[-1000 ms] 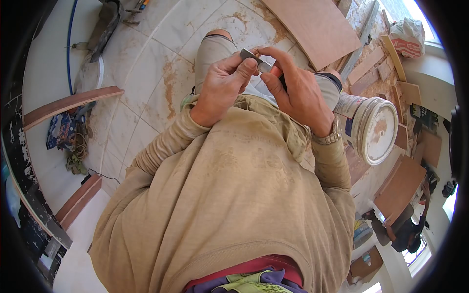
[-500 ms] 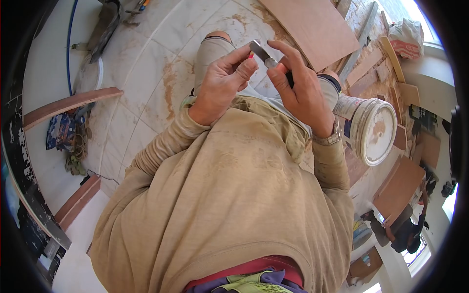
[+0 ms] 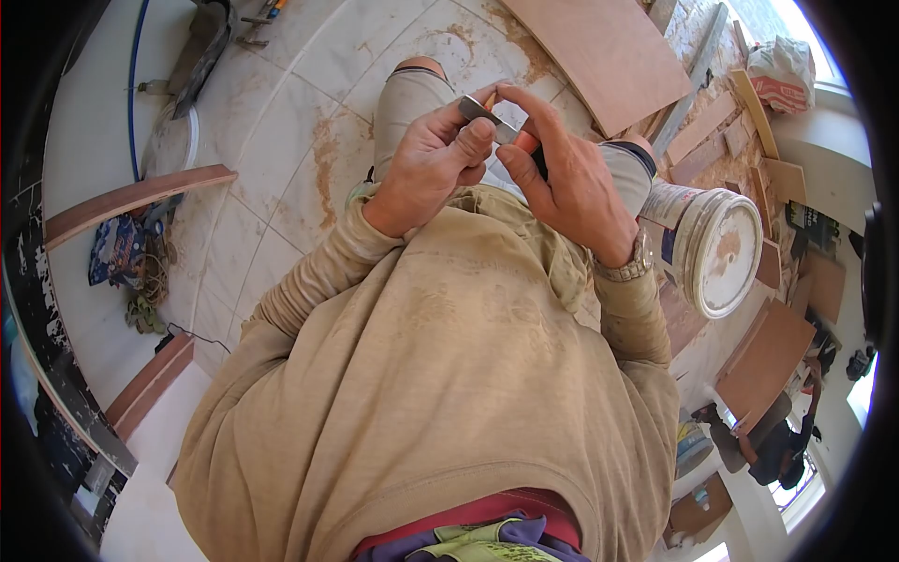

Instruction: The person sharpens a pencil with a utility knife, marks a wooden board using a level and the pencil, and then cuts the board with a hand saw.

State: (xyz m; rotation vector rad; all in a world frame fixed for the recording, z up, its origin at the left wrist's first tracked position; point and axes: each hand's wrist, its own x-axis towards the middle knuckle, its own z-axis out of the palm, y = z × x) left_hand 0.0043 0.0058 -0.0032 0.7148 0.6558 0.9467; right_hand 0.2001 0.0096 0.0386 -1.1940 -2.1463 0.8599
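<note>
My right hand (image 3: 571, 183) is closed round the orange and black handle of a chisel (image 3: 485, 116). Its flat steel blade points left, across the fingers of my left hand (image 3: 426, 169). Between the left thumb and fingers is a pencil (image 3: 491, 99), mostly hidden, with a small orange-brown part showing beside the blade. Both hands are together above my lap, the right index finger reaching over to the pencil's end.
A white lidded bucket (image 3: 726, 248) stands close to my right arm. Ahead right, a plywood sheet (image 3: 609, 61) lies on dusty floor tiles. Wooden boards (image 3: 140, 201) jut out at left. A person (image 3: 782, 450) bends among panels at far right.
The chisel blade has moved left and slightly down, over the left fingers. The right hand has come closer to the left, its index finger now bent over the pencil.
</note>
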